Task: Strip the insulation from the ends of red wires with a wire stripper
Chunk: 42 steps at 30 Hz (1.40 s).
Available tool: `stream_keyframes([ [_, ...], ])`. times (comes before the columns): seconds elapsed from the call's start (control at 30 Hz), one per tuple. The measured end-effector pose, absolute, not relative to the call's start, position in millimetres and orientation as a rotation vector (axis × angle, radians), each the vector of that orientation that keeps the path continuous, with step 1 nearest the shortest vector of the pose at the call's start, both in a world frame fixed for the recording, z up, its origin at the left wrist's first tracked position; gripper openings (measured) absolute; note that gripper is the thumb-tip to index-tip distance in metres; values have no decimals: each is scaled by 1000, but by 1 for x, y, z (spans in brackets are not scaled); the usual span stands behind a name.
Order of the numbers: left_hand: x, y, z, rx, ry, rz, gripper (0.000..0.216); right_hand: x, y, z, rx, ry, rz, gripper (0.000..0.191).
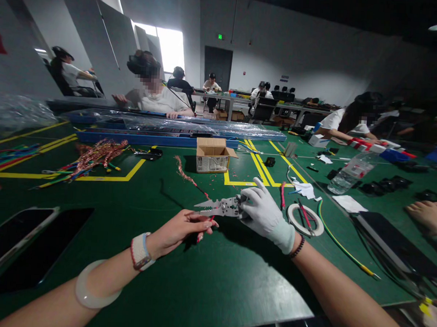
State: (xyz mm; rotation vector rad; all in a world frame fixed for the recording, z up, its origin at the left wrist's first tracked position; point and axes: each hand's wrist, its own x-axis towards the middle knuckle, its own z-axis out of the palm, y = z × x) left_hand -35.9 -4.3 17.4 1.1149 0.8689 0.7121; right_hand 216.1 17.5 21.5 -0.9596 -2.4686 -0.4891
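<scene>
Green table (230,286) is being left open nearside, wire (196,184) gripped by left hand (178,232), strippers (227,207) by right hand (265,214), forward room narrowed by carton (213,163).

The right hand (263,212) mostly hides the handles of the pliers (225,207), and the left edge crops a dark device (13,232)

And here are the grey metal wire strippers (226,207), dead centre, nose pointing left, jaws parted, lower edge toothed, holes through the body, handles mostly hidden! Meeting them, the thin cable (183,173): bare copper strands frayed and bent up at upper centre, running down rightward into red sleeving that crosses at the jaws; whether they grip it, can't tell.
</scene>
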Motion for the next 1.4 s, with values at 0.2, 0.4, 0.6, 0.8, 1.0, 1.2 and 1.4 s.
stream_keyframes([
  [0.2, -37, -2, 17, 1123, 888, 722, 24, 218, 19, 23, -953, -2445, -463, 14],
  [0.4, -40, 2, 14, 1182, 891, 683, 23, 226, 25, 24, -913, -2474, -481, 31],
  [0.6, -41, 3, 14, 1260, 939, 608, 25, 232, 29, 23, -857, -2518, -514, 28],
  [0.8, -43, 6, 9, 1287, 931, 572, 29, 233, 31, 25, -788, -2540, -509, 17],
  [1.0, -44, 7, 9, 1306, 922, 562, 27, 235, 33, 27, -751, -2636, -560, 8],
  [1.2, -44, 7, 9, 1274, 903, 574, 25, 234, 32, 32, -704, -2626, -588, 9],
  [1.4, -43, 5, 12, 1237, 912, 573, 24, 234, 29, 31, -761, -2641, -588, 10],
])
